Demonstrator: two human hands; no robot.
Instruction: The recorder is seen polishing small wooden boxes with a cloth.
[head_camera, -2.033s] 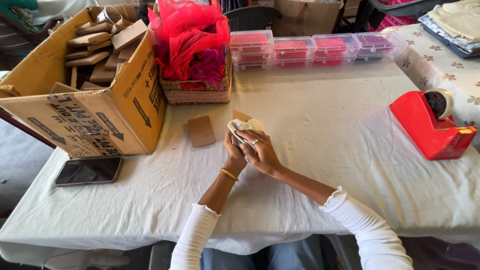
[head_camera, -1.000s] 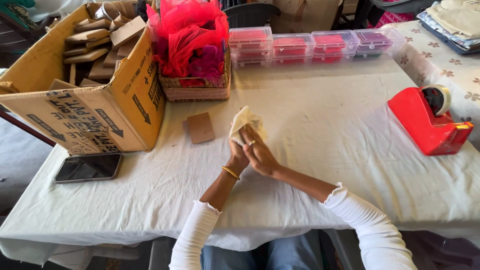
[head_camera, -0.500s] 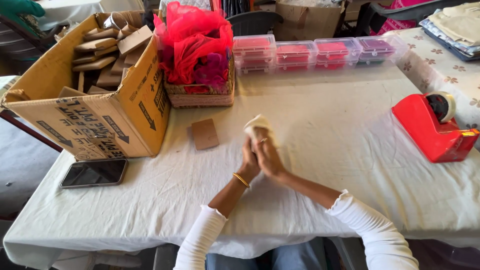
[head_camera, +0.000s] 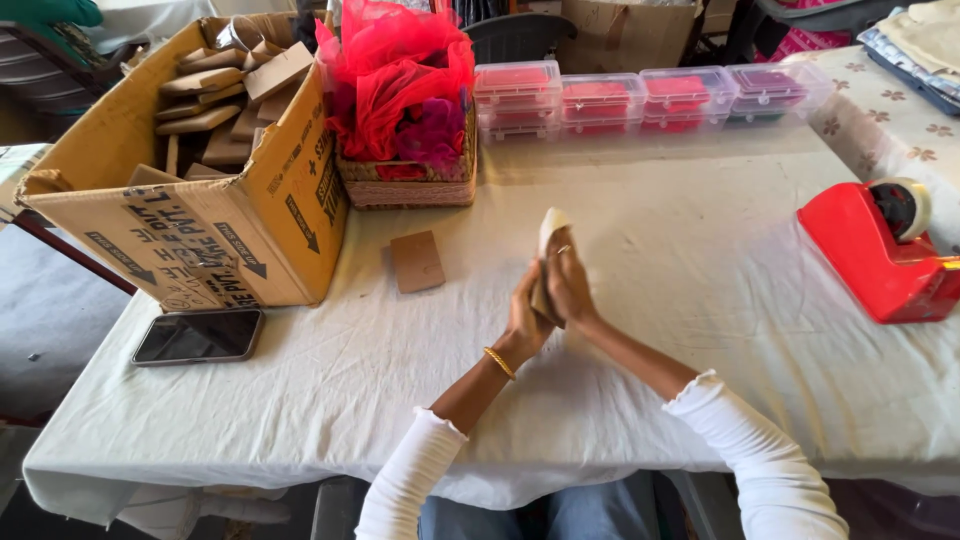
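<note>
Nearest the camera, 2 white-sleeved forearms are raised from the table edge and brought together above the white tablecloth (head_camera: 700, 400). The left hand (head_camera: 522, 322) and the right hand (head_camera: 570, 285) are pressed palm to palm, and a small flat piece of pale card (head_camera: 551, 222) is clamped upright between them, its top corner standing clear above the fingertips. The fingers of both hands are held straight and closed flat against the card (no gap is visible between them); a gold bangle (head_camera: 499, 362) is worn on the left wrist.

To the left, near the table edge, a dark phone (head_camera: 198, 336) is laid face up. Just beyond the hands, a small brown card rectangle (head_camera: 417, 261) lies flat on the cloth, apart from them. At the right edge a red tape dispenser (head_camera: 868, 255) is set.

Farther back on the left, an open cardboard box (head_camera: 240, 230) is filled with folded brown card pieces. Beside it stands a woven basket (head_camera: 410, 185) stuffed with red and pink netting. Along the far edge, a row of clear lidded plastic containers (head_camera: 640, 95) with red and purple contents is lined up.
</note>
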